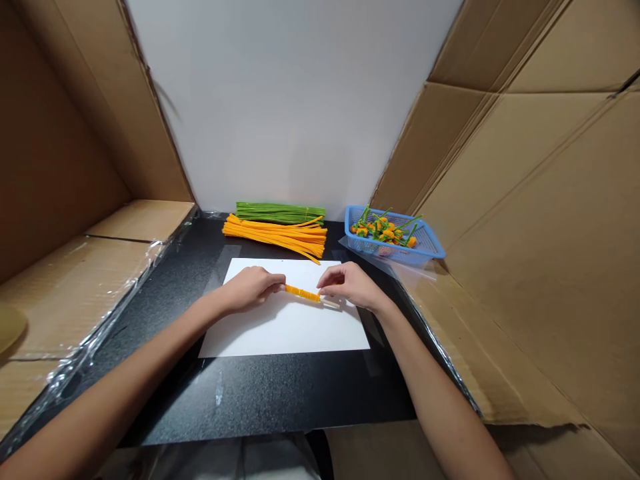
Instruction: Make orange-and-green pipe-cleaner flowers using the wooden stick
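An orange pipe cleaner (pixel 303 293) is coiled tightly around a thin pale stick (pixel 331 304), whose bare end pokes out to the right. My left hand (pixel 254 288) pinches the left end of the wrapped stick. At the coil's right end, the thumb and fingertips of my right hand (pixel 350 283) are pinched together at the orange pipe cleaner. Both hands are above a sheet of white paper (pixel 280 333). The stick's left end is hidden inside my left fingers.
Behind the paper lie a bundle of orange pipe cleaners (pixel 275 235) and a bundle of green pipe cleaners (pixel 280 212). A blue mesh basket (pixel 427 243) at the back right holds several small orange and green pieces. Cardboard walls (pixel 540 220) flank the black table (pixel 240 400).
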`<move>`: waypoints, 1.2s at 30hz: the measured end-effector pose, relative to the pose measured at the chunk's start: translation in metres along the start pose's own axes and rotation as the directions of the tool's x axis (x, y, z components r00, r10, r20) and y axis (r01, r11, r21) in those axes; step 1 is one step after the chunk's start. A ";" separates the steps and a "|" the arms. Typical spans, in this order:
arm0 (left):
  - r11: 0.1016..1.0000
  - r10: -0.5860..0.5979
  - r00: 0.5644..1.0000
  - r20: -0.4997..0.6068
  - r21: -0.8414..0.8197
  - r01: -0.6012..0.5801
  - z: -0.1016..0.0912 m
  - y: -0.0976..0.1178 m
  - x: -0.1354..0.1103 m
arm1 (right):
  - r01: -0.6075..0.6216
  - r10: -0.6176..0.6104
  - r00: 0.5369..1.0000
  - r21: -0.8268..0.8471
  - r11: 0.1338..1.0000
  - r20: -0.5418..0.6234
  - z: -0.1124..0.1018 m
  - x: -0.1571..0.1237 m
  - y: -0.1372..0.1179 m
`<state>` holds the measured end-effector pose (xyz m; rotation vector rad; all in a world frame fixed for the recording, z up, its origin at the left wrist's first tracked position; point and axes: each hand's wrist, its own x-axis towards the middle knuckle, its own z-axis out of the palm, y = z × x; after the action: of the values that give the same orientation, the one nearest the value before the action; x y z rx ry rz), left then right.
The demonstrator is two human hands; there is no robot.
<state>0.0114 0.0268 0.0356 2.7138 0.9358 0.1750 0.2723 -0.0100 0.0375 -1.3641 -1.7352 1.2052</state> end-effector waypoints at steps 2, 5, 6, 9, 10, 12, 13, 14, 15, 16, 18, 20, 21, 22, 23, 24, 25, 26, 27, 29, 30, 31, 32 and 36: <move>0.990 -0.065 0.997 -0.037 0.126 0.069 0.005 0.000 0.002 | 0.042 -0.047 0.993 -0.049 0.998 -0.109 0.001 0.001 0.000; 0.941 -0.192 0.974 -0.120 0.259 0.218 0.011 0.000 0.004 | 0.093 -0.099 0.965 -0.034 0.995 -0.242 0.004 0.001 0.000; 0.924 -0.234 0.961 -0.146 0.274 0.267 0.013 0.000 0.005 | 0.098 -0.097 0.957 -0.008 0.995 -0.273 0.005 0.002 0.000; 0.888 -0.333 0.921 -0.203 0.260 0.379 0.018 0.003 0.006 | 0.076 -0.034 0.942 0.113 0.991 -0.334 0.011 0.003 0.001; 0.881 -0.358 0.907 -0.221 0.242 0.407 0.019 0.005 0.006 | 0.062 -0.004 0.941 0.159 0.985 -0.339 0.013 0.004 0.001; 0.871 -0.397 0.881 -0.257 0.198 0.450 0.022 0.007 0.006 | 0.032 0.053 0.940 0.241 0.970 -0.337 0.018 0.005 0.001; 0.871 -0.406 0.871 -0.277 0.170 0.461 0.023 0.008 0.005 | 0.018 0.079 0.939 0.276 0.961 -0.335 0.020 0.006 0.002; 0.873 -0.413 0.861 -0.297 0.138 0.467 0.024 0.009 0.005 | 0.005 0.104 0.937 0.312 0.950 -0.333 0.021 0.006 0.002; 0.877 -0.421 0.850 -0.316 0.098 0.470 0.025 0.009 0.004 | -0.004 0.127 0.936 0.350 0.937 -0.329 0.022 0.006 0.002; 0.882 -0.428 0.840 -0.333 0.048 0.468 0.025 0.009 0.004 | -0.013 0.150 0.935 0.392 0.920 -0.320 0.022 0.006 0.003; 0.897 -0.435 0.826 -0.358 -0.085 0.435 0.027 0.009 0.004 | -0.031 0.186 0.939 0.468 0.883 -0.290 0.022 0.006 0.004; 0.902 -0.427 0.828 -0.363 -0.237 0.361 0.028 0.009 0.004 | -0.058 0.210 0.947 0.513 0.857 -0.244 0.021 0.007 0.007; 0.896 -0.418 0.837 -0.353 -0.314 0.314 0.028 0.008 0.005 | -0.073 0.217 0.951 0.524 0.849 -0.220 0.020 0.007 0.008; 0.879 -0.410 0.850 -0.332 -0.394 0.270 0.029 0.008 0.006 | -0.087 0.222 0.955 0.529 0.844 -0.198 0.019 0.008 0.010; 0.850 -0.402 0.866 -0.298 -0.473 0.232 0.030 0.007 0.007 | -0.100 0.227 0.957 0.529 0.843 -0.181 0.019 0.009 0.011; 0.812 -0.388 0.887 -0.251 -0.548 0.200 0.030 0.005 0.009 | -0.109 0.230 0.958 0.525 0.844 -0.170 0.018 0.010 0.013; 0.771 -0.365 0.909 -0.200 -0.613 0.175 0.030 0.003 0.009 | -0.116 0.232 0.959 0.518 0.847 -0.166 0.017 0.011 0.014; 0.732 -0.334 0.930 -0.153 -0.664 0.154 0.030 0.001 0.010 | -0.120 0.231 0.959 0.509 0.852 -0.162 0.016 0.012 0.015; 0.703 -0.294 0.949 -0.111 -0.698 0.136 0.030 -0.003 0.010 | -0.120 0.224 0.962 0.498 0.859 -0.155 0.014 0.012 0.016; 0.688 -0.209 0.976 -0.053 -0.718 0.109 0.026 -0.010 0.009 | -0.113 0.192 0.973 0.464 0.878 -0.126 0.010 0.012 0.015; 0.700 -0.169 0.985 -0.033 -0.708 0.096 0.023 -0.014 0.007 | -0.108 0.171 0.979 0.439 0.892 -0.107 0.007 0.011 0.014; 0.724 -0.130 0.991 -0.020 -0.685 0.081 0.020 -0.017 0.006 | -0.104 0.151 0.985 0.403 0.909 -0.087 0.004 0.009 0.013; 0.759 -0.088 0.996 -0.007 -0.648 0.063 0.016 -0.019 0.004 | -0.098 0.130 0.989 0.358 0.929 -0.067 0.001 0.008 0.011; 0.897 0.024 0.999 0.047 -0.442 -0.001 0.001 -0.020 -0.001 | -0.047 0.048 0.999 0.133 0.990 -0.010 -0.006 0.003 0.006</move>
<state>-0.0007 0.0411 0.0285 2.2913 0.7543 0.2817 0.2792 -0.0055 0.0340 -1.3378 -1.5912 1.3105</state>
